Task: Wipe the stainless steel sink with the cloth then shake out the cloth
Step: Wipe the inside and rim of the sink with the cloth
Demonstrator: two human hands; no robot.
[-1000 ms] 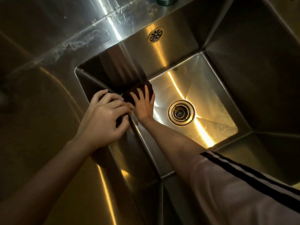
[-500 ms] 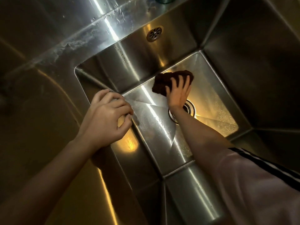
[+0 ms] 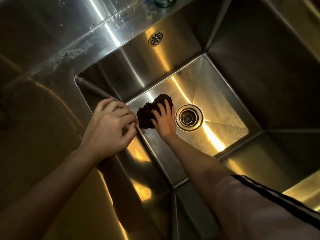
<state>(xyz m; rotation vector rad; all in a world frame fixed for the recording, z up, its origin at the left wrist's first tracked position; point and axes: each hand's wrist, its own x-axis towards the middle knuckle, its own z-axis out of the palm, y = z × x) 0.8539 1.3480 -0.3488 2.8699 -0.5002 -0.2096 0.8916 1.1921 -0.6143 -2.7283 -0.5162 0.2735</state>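
Note:
A deep stainless steel sink (image 3: 242, 75) fills the view, with a round drain (image 3: 189, 117) in its floor. A dark crumpled cloth (image 3: 147, 113) lies on the sink floor just left of the drain. My right hand (image 3: 164, 116) presses flat on the cloth, fingers spread over it. My left hand (image 3: 110, 129) rests on the sink's left rim, fingers curled over the edge and holding nothing I can see.
An overflow grille (image 3: 156, 38) sits high on the back wall. Wet streaks mark the ledge (image 3: 72, 49) behind the sink. The base of a dark green bottle (image 3: 164, 1) stands at the top edge. A steel counter (image 3: 34, 118) stretches to the left.
My right hand slid the cloth from the back of the sink floor down and left, now beside the drain near the left wall. My left hand stayed on the rim.

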